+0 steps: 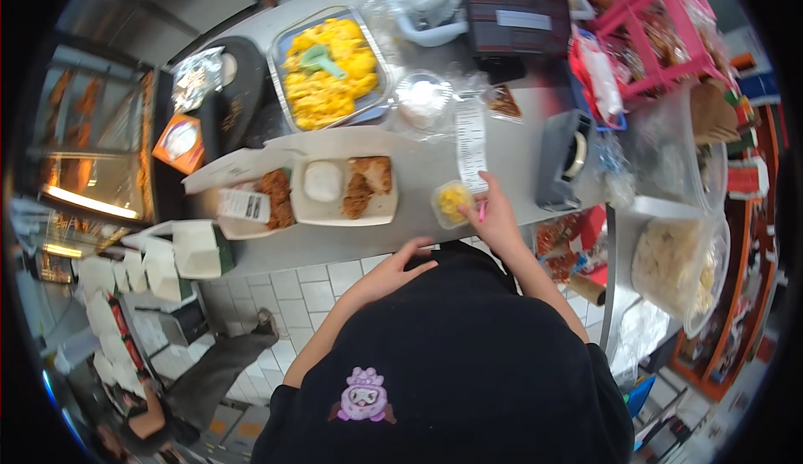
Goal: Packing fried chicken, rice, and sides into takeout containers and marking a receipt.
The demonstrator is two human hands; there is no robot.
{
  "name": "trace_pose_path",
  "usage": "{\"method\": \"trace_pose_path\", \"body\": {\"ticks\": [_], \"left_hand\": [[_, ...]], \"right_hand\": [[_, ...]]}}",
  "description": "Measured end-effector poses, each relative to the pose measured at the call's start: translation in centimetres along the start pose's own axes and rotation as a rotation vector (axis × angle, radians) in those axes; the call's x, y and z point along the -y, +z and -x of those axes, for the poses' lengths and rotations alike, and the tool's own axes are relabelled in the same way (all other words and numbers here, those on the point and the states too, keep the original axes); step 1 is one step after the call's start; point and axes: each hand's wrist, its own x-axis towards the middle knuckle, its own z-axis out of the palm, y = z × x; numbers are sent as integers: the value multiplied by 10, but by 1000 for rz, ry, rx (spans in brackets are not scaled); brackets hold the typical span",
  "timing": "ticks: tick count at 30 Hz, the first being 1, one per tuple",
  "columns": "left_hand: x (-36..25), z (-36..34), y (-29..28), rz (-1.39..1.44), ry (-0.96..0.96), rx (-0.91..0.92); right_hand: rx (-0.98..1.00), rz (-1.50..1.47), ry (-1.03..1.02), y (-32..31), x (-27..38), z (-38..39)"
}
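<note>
A small clear cup of chopped yellow food point(452, 204) is at the front of the steel table, pinched at its right edge by my right hand point(493, 217). A thin pink thing point(482, 210), too small to name, shows between the same fingers. Just beyond them lies a long printed receipt point(471, 142). My left hand point(397, 273) hovers at the table's front edge, fingers apart and holding nothing. To its upper left sits an open takeaway box point(345, 214) with a rounded mound of white rice point(323, 181) and browned fried pieces point(361, 192).
Left of that box is another open box point(242, 231) with fried food and a label. Behind stands a foil tray point(386, 87) of yellow food with a green scoop point(322, 61). A screen point(517, 19) and pink rack point(640, 29) stand at the back right. Another person's leg point(226, 372) shows lower left.
</note>
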Motion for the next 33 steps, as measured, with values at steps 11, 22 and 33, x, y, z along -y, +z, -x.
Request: {"method": "trace_pose_path", "body": {"ticks": [11,22,33], "left_hand": [[110,79,-20,416,-553,-110],[186,105,-1,679,-754,51],[131,-219,65,346,-391,633]], "right_hand": [[-175,310,-193,-20,-6,45],[352,-726,1201,46,-271,135],[408,-609,1094,35,-251,128]]}}
